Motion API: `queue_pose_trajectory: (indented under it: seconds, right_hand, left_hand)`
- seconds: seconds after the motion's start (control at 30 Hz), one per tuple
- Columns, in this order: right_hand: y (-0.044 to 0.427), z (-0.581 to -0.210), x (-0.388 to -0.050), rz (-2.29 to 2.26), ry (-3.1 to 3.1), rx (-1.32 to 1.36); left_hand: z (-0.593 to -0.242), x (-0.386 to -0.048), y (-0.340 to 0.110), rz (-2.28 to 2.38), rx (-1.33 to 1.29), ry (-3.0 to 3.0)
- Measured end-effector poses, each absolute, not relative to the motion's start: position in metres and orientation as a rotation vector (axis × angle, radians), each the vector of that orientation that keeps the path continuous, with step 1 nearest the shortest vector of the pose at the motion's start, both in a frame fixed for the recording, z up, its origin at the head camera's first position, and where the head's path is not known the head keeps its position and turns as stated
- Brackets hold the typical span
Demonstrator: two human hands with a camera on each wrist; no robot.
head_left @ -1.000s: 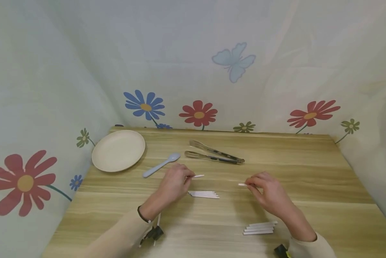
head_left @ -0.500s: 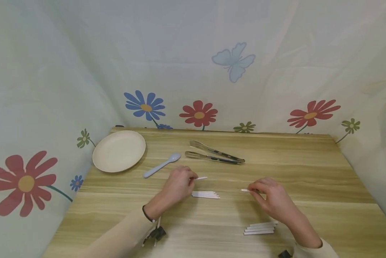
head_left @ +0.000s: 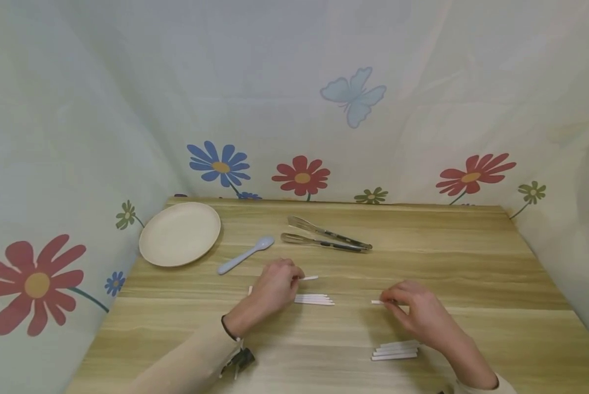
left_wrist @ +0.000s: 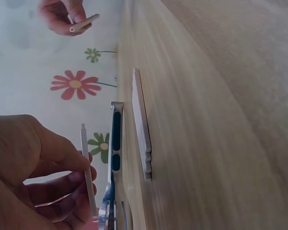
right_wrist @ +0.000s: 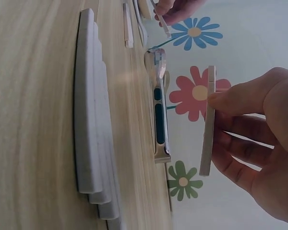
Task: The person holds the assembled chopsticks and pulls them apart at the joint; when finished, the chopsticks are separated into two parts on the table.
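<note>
Over the middle of the table, my left hand (head_left: 273, 287) pinches a thin white stick (left_wrist: 87, 167) between thumb and fingers. That stick narrows to a small peg at its far end. Opposite, my right hand (head_left: 417, 309) pinches another white stick (right_wrist: 208, 122); in the left wrist view its end looks square and hollow. The two held sticks are apart, both lifted above the table. Beside my left hand lies a row of several white sticks (head_left: 315, 299), partly hidden by it. A second row of white sticks (head_left: 395, 351) lies below my right hand, nearer the front.
Tongs (head_left: 326, 235) with dark handles lie spread toward the back of the wood-grain table (head_left: 452, 246). A pale blue spoon (head_left: 245, 255) rests left of them, and a round cream plate (head_left: 180, 234) sits at the back left corner. A flowered curtain (head_left: 255, 65) hangs behind.
My right hand has drawn nearer the front and a little to the right with its stick. My left hand has shifted slightly right and nearer. Both rows stay put.
</note>
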State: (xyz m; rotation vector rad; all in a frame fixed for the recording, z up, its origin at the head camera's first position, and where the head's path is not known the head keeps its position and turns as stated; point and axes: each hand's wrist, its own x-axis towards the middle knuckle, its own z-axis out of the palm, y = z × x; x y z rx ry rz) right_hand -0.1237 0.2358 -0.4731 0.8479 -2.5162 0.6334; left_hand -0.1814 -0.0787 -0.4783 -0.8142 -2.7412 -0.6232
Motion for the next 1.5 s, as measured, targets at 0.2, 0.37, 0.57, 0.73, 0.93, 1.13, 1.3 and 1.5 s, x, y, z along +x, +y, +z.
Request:
queue_pose_trajectory:
  seconds: [0.2, 0.37, 0.57, 0.73, 0.93, 1.13, 1.3, 1.5]
  right_hand:
    - [0.239, -0.477, -0.118, 0.625, -2.519, 0.861]
    - [0.241, -0.479, -0.115, 0.652, -2.537, 0.874]
    - [0.244, -0.480, -0.113, 0.657, -2.582, 0.873]
    - [0.244, -0.479, -0.112, 0.654, -2.573, 0.895]
    - [0.243, -0.478, -0.111, 0.636, -2.577, 0.908]
    - [0.244, -0.480, -0.109, 0.628, -2.613, 0.921]
    - [0.244, -0.480, -0.109, 0.635, -2.631, 0.951]
    - [0.244, -0.480, -0.109, 0.629, -2.616, 1.000]
  left_hand:
    - [-0.483, -0.181, -0.077, -0.592, -0.864, -2.764]
    - [-0.484, -0.181, -0.074, -0.573, -0.884, -2.794]
    - [-0.487, -0.182, -0.073, -0.568, -0.907, -2.775]
    - [-0.489, -0.183, -0.072, -0.575, -0.920, -2.784]
    - [-0.490, -0.183, -0.071, -0.560, -0.928, -2.801]
    - [-0.495, -0.185, -0.070, -0.541, -0.942, -2.806]
    - [-0.497, -0.186, -0.070, -0.537, -0.959, -2.799]
    - [-0.497, -0.185, -0.068, -0.529, -0.974, -2.824]
